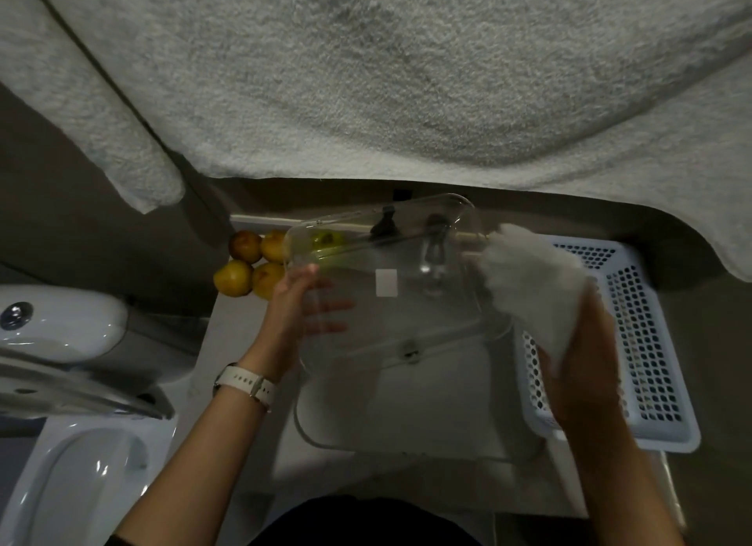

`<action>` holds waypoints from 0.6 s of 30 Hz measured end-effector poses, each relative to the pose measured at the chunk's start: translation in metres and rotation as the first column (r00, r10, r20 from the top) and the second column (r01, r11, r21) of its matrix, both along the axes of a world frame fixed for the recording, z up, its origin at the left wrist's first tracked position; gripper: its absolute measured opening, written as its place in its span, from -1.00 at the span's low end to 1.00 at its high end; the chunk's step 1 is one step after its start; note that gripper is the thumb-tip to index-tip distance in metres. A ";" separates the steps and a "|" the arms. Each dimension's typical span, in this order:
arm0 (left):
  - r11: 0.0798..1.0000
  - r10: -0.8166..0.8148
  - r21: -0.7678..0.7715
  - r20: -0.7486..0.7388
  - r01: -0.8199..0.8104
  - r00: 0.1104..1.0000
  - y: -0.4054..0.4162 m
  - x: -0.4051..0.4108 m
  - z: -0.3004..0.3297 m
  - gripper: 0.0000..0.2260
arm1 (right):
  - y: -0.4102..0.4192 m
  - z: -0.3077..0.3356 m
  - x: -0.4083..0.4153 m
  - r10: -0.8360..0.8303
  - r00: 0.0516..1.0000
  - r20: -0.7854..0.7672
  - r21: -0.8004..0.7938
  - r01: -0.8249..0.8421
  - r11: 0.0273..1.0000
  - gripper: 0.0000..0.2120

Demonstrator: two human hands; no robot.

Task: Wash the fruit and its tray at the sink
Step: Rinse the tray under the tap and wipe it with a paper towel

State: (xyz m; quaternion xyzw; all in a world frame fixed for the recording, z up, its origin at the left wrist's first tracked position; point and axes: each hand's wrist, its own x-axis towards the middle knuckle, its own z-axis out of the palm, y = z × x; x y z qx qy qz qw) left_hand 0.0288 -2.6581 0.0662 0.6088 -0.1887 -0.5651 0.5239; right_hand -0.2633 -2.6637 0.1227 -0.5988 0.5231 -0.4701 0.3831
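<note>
Seemingly nearly done: my left hand [299, 301] fingers [329, 304] clamp the clear tray [390, 334] over the sink [407, 407], my right hand [586, 366] grips a white cloth [529, 285] at its edge; washed-looking pears [250, 266] lie beyond my left fingers.

Clear tray [390, 325], yellow-brown fruit [249, 265], white cloth [533, 285], white perforated basket [635, 334], white watch strap [244, 385], grey towel [407, 77]
</note>
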 end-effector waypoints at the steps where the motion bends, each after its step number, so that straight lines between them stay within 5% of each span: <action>1: 1.000 -0.006 -0.003 0.005 0.006 1.000 0.000 -0.004 0.003 -0.75 | 0.001 0.006 0.018 0.035 0.996 0.083 0.032 -0.038 0.999 -0.69; 4: 0.999 -0.023 -0.029 0.050 0.025 0.999 -0.003 -0.015 0.011 -0.78 | 0.016 0.010 0.080 0.265 0.964 0.014 0.049 -0.266 0.963 -0.73; 7: 0.996 0.055 -0.078 0.091 -0.048 0.994 -0.009 -0.024 0.018 -0.83 | 0.043 -0.024 0.124 0.595 0.738 -0.318 0.116 -0.592 0.797 -0.53; 11: 0.988 0.121 -0.101 0.054 -0.115 0.991 -0.013 -0.024 0.023 -0.85 | 0.053 -0.051 0.139 0.402 0.617 -0.677 -0.025 -0.564 0.825 -0.36; 18: 0.983 0.150 -0.108 0.036 -0.146 0.988 -0.012 -0.028 0.023 -0.73 | 0.037 -0.072 0.120 0.069 0.609 -0.790 -0.404 -0.602 0.689 -0.62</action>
